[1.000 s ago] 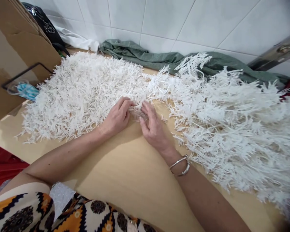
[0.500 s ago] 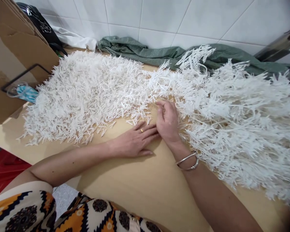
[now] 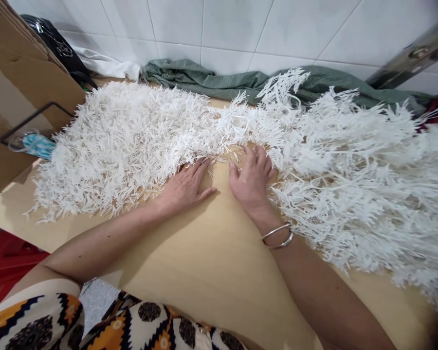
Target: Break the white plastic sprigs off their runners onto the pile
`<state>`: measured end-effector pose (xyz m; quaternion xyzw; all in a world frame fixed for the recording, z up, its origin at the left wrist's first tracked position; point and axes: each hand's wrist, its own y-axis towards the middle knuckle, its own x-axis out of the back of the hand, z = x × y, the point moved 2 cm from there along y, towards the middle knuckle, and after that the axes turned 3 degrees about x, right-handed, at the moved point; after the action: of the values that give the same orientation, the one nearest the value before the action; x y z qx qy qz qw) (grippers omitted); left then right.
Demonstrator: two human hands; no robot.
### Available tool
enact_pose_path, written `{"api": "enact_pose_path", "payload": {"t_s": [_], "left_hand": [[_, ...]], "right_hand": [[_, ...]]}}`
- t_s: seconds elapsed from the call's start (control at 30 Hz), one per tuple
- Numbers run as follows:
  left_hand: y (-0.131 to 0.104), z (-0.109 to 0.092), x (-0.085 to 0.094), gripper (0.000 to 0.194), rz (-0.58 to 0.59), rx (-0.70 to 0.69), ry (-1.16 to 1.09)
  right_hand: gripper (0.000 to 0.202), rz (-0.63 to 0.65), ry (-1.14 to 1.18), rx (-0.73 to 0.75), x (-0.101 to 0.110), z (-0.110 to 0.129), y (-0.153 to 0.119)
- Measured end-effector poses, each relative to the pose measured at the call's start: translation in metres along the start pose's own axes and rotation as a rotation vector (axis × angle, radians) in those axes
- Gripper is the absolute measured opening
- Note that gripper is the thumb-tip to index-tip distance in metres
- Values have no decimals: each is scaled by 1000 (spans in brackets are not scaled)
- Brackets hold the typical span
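Observation:
A wide heap of short white plastic-like sprigs point(image 3: 131, 131) covers the left half of the tan tabletop point(image 3: 211, 272). On the right lies a pile of longer, branching white strands point(image 3: 368, 189). My left hand point(image 3: 184, 187) rests with its fingers stretched against the lower right edge of the sprig heap. My right hand point(image 3: 251, 180), with a silver bangle on the wrist, touches the table between the two piles, its fingers apart and slightly bent. Neither hand grips anything. A few loose sprigs lie beyond the gap between the hands.
A cardboard box point(image 3: 18, 97) stands at the left, with a blue and white item point(image 3: 38, 145) in a black wire frame. Green cloth point(image 3: 204, 80) runs along the tiled wall. A metal bar point(image 3: 416, 53) is at the upper right, a red object point(image 3: 10, 257) at lower left.
My left hand has moved up and left to the heap's edge, away from my right hand. The right hand's curled fingers have spread forward. The camera view has shifted slightly.

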<state>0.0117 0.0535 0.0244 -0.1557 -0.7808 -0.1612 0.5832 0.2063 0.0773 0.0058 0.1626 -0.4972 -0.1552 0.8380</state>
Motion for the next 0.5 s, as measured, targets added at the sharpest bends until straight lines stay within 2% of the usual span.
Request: {"api": "enact_pose_path", "payload": {"t_s": [0.07,0.17,0.23,0.3,0.37,0.43,0.5], "left_hand": [[0,-1,2,77,-14,-19,-16],[-1,-1,12,51,-76,-9,-114],[-1,1,22,33,-155,38,-238],[-2,2,33,25,-197,86,-394],[-3,2,42,27,-161,114,-564],[-4,-1,47,31,-68,107,-696],[-7,-10,47,31,32,33,-706]], "right_hand": [[55,54,75,56,-6,-1,0],[47,72,339,250,-2,16,-8],[41,9,490,286,7,26,-10],[37,-97,524,281,15,27,-8],[35,-173,492,266,18,17,-1],[35,-203,475,213,14,0,8],[35,-242,479,145,9,-17,17]]}}
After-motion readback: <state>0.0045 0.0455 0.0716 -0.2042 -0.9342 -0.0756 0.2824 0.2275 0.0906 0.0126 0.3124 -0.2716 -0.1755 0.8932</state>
